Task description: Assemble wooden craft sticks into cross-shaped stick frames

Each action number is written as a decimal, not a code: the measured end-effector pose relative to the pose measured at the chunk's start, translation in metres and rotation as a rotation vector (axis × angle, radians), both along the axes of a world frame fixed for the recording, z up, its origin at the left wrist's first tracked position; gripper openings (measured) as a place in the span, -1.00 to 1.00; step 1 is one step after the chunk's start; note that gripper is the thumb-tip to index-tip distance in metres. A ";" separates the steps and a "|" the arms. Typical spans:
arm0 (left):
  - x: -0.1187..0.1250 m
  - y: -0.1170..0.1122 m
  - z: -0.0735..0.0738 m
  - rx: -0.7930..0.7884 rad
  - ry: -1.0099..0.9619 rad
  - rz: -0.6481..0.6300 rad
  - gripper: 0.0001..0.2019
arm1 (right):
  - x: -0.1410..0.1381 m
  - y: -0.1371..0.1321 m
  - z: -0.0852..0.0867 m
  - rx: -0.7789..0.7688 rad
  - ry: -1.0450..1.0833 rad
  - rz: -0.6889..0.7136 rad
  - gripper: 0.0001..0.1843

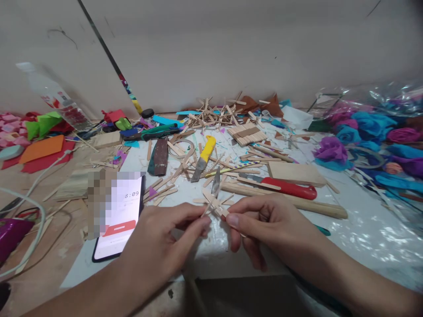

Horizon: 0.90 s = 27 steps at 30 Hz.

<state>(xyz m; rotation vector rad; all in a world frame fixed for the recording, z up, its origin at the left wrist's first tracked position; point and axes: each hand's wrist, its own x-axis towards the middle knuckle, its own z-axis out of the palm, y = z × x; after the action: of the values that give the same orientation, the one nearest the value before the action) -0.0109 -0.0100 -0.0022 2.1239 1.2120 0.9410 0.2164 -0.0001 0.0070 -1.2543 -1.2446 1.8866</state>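
My left hand [165, 235] is closed in a pinch on a thin sliver of wooden stick [207, 208]. Opposite it, my right hand [267, 224] grips a wooden craft stick [220, 210] between thumb and fingers; other pieces overlap near its end, and I cannot tell whether they are joined. The two hands almost meet over the white board [211, 259]. Just beyond the fingertips lies a metal blade [216, 182]. A red-handled knife [291, 188] and a wooden rod [317, 207] rest beyond my right hand.
A lit phone [124, 220] lies left of my left hand. Behind are a yellow cutter [205, 154], a bundle of craft sticks [247, 134] and a loose stick pile [214, 115]. A plastic bottle [61, 99] leans at back left; crepe paper flowers [363, 127] fill the right.
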 end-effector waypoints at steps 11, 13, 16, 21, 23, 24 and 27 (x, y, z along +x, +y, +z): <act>0.002 -0.013 -0.005 0.222 0.209 -0.048 -0.82 | -0.007 -0.002 0.000 -0.057 0.098 -0.036 -0.62; 0.002 -0.013 -0.004 0.250 0.207 -0.028 -0.83 | -0.007 -0.002 0.000 -0.063 0.110 -0.031 -0.64; 0.002 -0.012 -0.004 0.297 0.204 0.004 -0.86 | -0.007 -0.003 0.001 -0.065 0.113 -0.011 -0.69; 0.003 -0.012 -0.006 0.327 0.214 0.012 -0.87 | -0.008 -0.005 0.004 -0.075 0.065 -0.003 -0.69; 0.004 -0.013 -0.006 0.319 0.195 0.021 -0.88 | -0.008 -0.006 0.004 -0.079 0.051 0.002 -0.68; 0.005 -0.013 -0.005 0.308 0.187 0.018 -0.88 | -0.008 -0.006 0.004 -0.077 0.047 0.006 -0.69; 0.007 -0.013 -0.004 0.265 0.180 -0.014 -0.86 | -0.009 -0.008 0.001 -0.068 0.020 0.025 -0.68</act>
<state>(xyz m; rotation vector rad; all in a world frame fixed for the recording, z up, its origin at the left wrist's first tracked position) -0.0037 -0.0228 -0.0060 2.4680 1.2122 0.9667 0.2070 -0.0079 0.0083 -1.2568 -1.2004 1.9700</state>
